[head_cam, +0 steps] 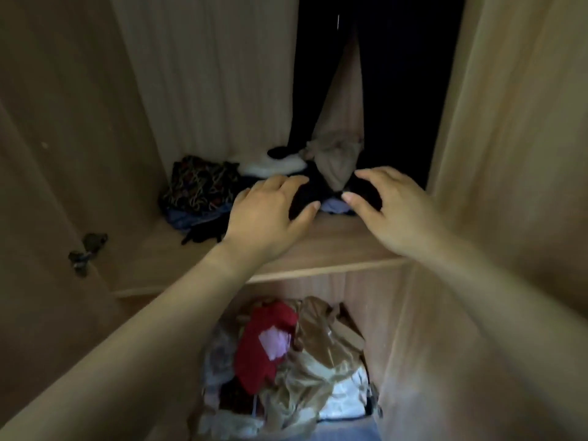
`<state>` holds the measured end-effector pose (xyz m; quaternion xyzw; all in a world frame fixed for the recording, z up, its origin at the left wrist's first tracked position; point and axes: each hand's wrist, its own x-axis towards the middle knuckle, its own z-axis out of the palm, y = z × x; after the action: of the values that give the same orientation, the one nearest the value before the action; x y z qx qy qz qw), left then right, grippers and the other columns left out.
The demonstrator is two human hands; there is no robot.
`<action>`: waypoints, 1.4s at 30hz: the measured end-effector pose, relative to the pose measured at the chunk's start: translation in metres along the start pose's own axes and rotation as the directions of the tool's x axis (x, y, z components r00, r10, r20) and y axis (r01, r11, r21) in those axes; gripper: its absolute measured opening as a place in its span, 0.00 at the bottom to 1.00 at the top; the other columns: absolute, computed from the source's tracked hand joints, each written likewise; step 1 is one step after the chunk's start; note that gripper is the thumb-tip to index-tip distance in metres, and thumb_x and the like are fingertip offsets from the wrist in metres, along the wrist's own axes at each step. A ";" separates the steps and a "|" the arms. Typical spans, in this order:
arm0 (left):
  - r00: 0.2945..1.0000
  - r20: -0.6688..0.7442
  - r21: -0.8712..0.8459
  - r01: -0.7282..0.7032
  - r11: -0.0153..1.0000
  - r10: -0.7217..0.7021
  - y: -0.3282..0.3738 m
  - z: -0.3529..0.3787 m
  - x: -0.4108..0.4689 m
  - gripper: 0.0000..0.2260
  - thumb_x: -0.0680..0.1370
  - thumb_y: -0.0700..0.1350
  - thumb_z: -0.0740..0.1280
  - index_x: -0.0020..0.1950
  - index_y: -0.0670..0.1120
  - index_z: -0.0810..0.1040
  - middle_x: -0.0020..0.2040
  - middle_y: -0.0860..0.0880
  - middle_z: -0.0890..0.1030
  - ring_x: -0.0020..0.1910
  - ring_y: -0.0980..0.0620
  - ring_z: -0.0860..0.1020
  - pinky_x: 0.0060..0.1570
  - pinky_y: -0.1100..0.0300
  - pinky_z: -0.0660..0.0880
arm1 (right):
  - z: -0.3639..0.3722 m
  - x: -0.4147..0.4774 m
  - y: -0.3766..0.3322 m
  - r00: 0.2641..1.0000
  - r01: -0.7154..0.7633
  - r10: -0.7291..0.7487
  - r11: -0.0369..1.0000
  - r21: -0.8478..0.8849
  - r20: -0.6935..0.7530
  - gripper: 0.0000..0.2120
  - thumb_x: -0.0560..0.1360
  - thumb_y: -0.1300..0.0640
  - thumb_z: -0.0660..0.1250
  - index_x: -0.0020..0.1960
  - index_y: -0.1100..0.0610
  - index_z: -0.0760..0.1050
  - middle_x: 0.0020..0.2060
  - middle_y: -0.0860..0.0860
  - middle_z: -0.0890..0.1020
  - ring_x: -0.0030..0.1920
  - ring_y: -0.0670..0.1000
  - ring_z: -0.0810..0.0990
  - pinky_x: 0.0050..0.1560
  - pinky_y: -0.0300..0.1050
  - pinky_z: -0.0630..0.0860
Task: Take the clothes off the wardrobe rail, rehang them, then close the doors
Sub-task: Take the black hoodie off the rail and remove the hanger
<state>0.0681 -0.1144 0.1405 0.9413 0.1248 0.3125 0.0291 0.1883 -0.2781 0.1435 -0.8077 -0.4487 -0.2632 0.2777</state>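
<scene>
Dim wooden wardrobe (203,74) interior, left door (47,128) swung open with dark hinge (87,249) at its edge, right panel (515,138) close at the side of view. Plain shelf (334,249) across the middle, running left to right. Upper right: dark hanging clothes (401,90), near black, long axis vertical, hems down and reaching the shelf heap, tops cut off by the frame. Just left of them a narrower dark piece (313,74), also vertical, slanting slightly leftward toward its foot, back panel showing in the gap between. At the bottom of that gap, bunched beige cloth (337,163). On the shelf, left to right: patterned cloth (197,183) stacked over blue fabric, white item (273,163) behind, black cloth (305,195) in the middle, pale blue cloth (335,205) under it. Of the hands: left hand (270,214) half open, fingers curved over the top of the black cloth, thumb out on its near side, actual grip impossible to tell; right hand (391,208) likewise half open, fingers arched above the same cloth, thumb tip at its near edge, hold also impossible to tell. Bare forearms reaching in from below. Lower compartment: loose heap with red garment (264,345), shiny tan cloth (327,354), white fabric (340,402) at right. Edges blurred throughout.
</scene>
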 end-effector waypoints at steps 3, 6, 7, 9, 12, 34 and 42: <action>0.998 -0.055 -0.059 0.015 0.998 -0.018 -0.016 0.006 0.097 0.27 0.74 0.62 0.53 0.68 0.51 0.70 0.62 0.46 0.76 0.59 0.43 0.74 0.52 0.51 0.74 | -0.011 0.098 0.034 0.995 0.094 -0.095 0.990 -0.104 -0.008 0.27 0.77 0.42 0.58 0.69 0.58 0.67 0.65 0.55 0.72 0.61 0.56 0.73 0.56 0.47 0.70; 0.996 -0.085 -0.143 0.005 0.990 -0.018 -0.027 0.005 0.190 0.26 0.76 0.63 0.55 0.69 0.51 0.68 0.64 0.46 0.74 0.61 0.45 0.74 0.54 0.53 0.72 | -0.027 0.195 0.058 0.983 0.156 -0.170 0.972 -0.176 -0.070 0.27 0.77 0.41 0.58 0.70 0.57 0.66 0.66 0.54 0.71 0.61 0.55 0.72 0.55 0.47 0.71; 0.995 -0.095 -0.152 -0.003 0.988 -0.012 -0.031 0.004 0.219 0.24 0.78 0.62 0.56 0.70 0.51 0.67 0.64 0.46 0.73 0.61 0.45 0.74 0.54 0.55 0.72 | -0.032 0.225 0.064 0.977 0.171 -0.191 0.966 -0.196 -0.091 0.27 0.77 0.41 0.57 0.69 0.56 0.66 0.66 0.54 0.70 0.62 0.54 0.71 0.55 0.47 0.71; 0.992 -0.130 -0.165 -0.029 0.986 0.007 -0.036 0.000 0.272 0.22 0.79 0.59 0.57 0.69 0.51 0.67 0.64 0.45 0.73 0.60 0.46 0.73 0.52 0.56 0.70 | -0.043 0.279 0.076 0.962 0.200 -0.234 0.953 -0.226 -0.139 0.26 0.77 0.41 0.58 0.69 0.56 0.66 0.66 0.54 0.70 0.64 0.54 0.70 0.58 0.48 0.71; 0.970 -0.242 -0.202 -0.086 0.976 0.035 -0.041 -0.008 0.341 0.20 0.79 0.58 0.58 0.67 0.50 0.69 0.61 0.45 0.75 0.57 0.47 0.75 0.49 0.58 0.69 | -0.060 0.349 0.088 0.939 0.209 -0.265 0.946 -0.247 -0.221 0.25 0.78 0.42 0.58 0.69 0.57 0.67 0.66 0.54 0.71 0.65 0.54 0.69 0.60 0.47 0.69; 0.799 -0.545 -0.278 -0.458 0.845 0.254 -0.028 -0.045 0.675 0.31 0.74 0.64 0.50 0.75 0.54 0.57 0.75 0.47 0.57 0.73 0.44 0.57 0.67 0.41 0.62 | -0.238 0.610 0.120 0.792 -0.384 -0.202 0.570 -0.726 -0.577 0.23 0.77 0.43 0.60 0.67 0.54 0.66 0.60 0.58 0.73 0.60 0.61 0.71 0.53 0.55 0.71; 0.773 -0.604 -0.349 -0.475 0.808 0.195 -0.038 -0.009 0.698 0.39 0.65 0.70 0.41 0.75 0.58 0.55 0.77 0.50 0.53 0.74 0.47 0.54 0.69 0.38 0.58 | -0.254 0.629 0.122 0.866 -0.334 -0.092 0.626 -0.705 -0.492 0.14 0.76 0.48 0.64 0.58 0.55 0.76 0.48 0.52 0.77 0.49 0.52 0.75 0.47 0.44 0.70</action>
<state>0.5941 0.0990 0.5481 0.7824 -0.1300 0.5854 0.1682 0.5384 -0.1415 0.7213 -0.7839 -0.1507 -0.6018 0.0263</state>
